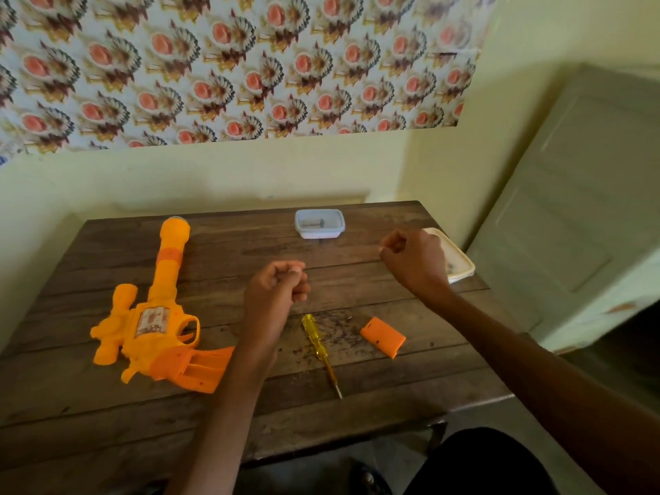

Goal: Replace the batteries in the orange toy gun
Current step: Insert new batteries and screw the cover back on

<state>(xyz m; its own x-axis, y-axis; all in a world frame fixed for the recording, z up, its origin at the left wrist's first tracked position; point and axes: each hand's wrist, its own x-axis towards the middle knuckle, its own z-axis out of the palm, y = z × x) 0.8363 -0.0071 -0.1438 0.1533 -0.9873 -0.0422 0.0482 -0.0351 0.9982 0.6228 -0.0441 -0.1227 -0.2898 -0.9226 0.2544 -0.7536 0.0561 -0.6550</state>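
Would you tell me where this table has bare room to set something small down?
Bare: the near strip of the table, in front of the toy gun and screwdriver; also the far patch between gun barrel and clear container. Crowded: right of centre, where screwdriver, orange cover, white tray, left hand and right hand cluster.

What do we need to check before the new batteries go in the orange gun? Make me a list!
1. Battery cover off the toy gun: ok, it lies on the table.
2. Grip compartment open: ok.
3. Screwdriver close by: ok, beside the cover.
4. New batteries ready: cannot tell; the clear box holds something blurred.
5. Hands free: cannot tell; left hand and right hand are curled above the table.
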